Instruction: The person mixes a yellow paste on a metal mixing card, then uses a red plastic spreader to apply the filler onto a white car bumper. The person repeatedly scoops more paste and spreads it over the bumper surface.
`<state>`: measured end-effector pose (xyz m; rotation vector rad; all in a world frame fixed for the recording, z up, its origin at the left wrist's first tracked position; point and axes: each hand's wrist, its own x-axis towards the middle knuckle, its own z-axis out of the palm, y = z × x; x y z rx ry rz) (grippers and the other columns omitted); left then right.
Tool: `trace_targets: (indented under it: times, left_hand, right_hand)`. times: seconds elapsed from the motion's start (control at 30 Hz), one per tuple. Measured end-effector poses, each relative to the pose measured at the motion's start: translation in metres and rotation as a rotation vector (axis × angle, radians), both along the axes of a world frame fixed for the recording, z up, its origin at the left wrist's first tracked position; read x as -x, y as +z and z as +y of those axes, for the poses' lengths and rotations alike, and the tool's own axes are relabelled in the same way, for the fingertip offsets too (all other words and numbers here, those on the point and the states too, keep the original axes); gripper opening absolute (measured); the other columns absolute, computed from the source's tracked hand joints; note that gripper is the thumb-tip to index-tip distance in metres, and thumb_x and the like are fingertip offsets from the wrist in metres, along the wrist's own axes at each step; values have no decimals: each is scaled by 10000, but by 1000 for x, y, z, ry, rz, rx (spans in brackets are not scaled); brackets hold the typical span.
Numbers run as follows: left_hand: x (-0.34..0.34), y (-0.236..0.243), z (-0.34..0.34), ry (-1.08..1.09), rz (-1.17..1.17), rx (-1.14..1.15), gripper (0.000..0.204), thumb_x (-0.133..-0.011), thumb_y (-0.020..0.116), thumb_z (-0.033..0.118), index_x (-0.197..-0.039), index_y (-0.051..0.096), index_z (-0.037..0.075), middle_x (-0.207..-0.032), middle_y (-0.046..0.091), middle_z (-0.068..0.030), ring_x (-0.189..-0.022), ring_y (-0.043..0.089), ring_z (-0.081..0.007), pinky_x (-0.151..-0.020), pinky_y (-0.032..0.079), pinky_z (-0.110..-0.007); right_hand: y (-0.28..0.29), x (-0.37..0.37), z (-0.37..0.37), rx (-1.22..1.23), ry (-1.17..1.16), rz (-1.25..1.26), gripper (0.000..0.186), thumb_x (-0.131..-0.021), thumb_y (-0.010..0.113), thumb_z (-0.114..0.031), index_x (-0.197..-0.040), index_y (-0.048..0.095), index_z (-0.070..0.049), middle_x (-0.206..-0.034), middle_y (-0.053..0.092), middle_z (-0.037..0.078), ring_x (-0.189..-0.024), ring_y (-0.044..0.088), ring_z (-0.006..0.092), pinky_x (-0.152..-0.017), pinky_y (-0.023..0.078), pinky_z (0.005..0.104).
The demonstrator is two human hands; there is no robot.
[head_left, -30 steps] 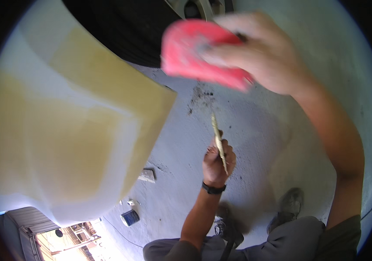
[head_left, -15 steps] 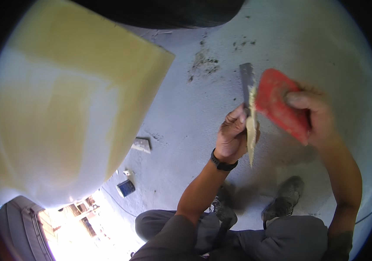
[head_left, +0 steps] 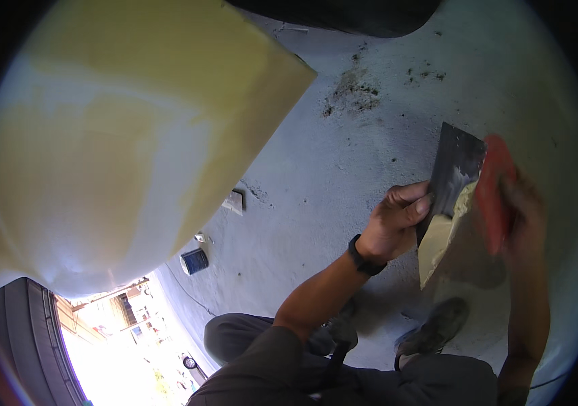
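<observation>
My left hand [head_left: 397, 223], with a black watch on the wrist, is closed on the edge of a dark grey flat plate [head_left: 446, 166]. Cream-coloured putty [head_left: 436, 245] lies along the plate's right edge and juts out below it. In my right hand [head_left: 527, 213] is a red flat spreader [head_left: 495, 186], tilted so that it shows narrow. The spreader's left edge is at or against the putty-coated side of the plate; exact contact is hard to make out. Some of my right fingers are blurred or hidden behind the spreader.
A large curved panel [head_left: 113, 155], yellowish with whitish patches, fills the left. On the grey floor [head_left: 302, 203] lie a dark can [head_left: 194, 262], a small pale block [head_left: 233, 202] and crumbly debris [head_left: 355, 95]. My shoe [head_left: 437, 326] is below the hands.
Both hands have shifted right. The plate has turned from nearly edge-on to showing its broad face, while the red spreader has turned from broad to narrow. The view has shifted somewhat too.
</observation>
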<state>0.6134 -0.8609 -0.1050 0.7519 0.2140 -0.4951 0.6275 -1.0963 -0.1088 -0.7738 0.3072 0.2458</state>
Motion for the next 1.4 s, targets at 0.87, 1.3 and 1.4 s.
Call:
trace_targets:
  times: [0.87,1.3,1.4]
  left_hand:
    - [-24,53,56,16,-483,-1082,290,-1047,620,107,-1281,686,-51,-601,564,-68,-543,473,-53,-479,377,-303]
    - [85,21,148,-886,-589,-1110,204,-1002,606,142,-1132,677,2,-833,676,-306,-778,670,-514,-676,529,-551]
    - [87,6,157,-884,-975,-1113,191,-994,597,145,-1094,676,3,-862,687,-294,-809,671,-510,-709,537,-554]
  right_hand:
    - [83,62,46,1213,514,-794,158,-851,775,-26,-992,775,-98,-954,733,92,-875,740,258,-765,599,380]
    - [155,-5,215,913,-377,-486,270,-976,697,-103,-1237,726,-39,-1005,736,88,-894,706,168,-812,554,318]
    - [143,-1,247,911,-671,-552,252,-976,681,-39,-1217,754,-54,-1036,745,91,-911,720,201,-817,562,323]
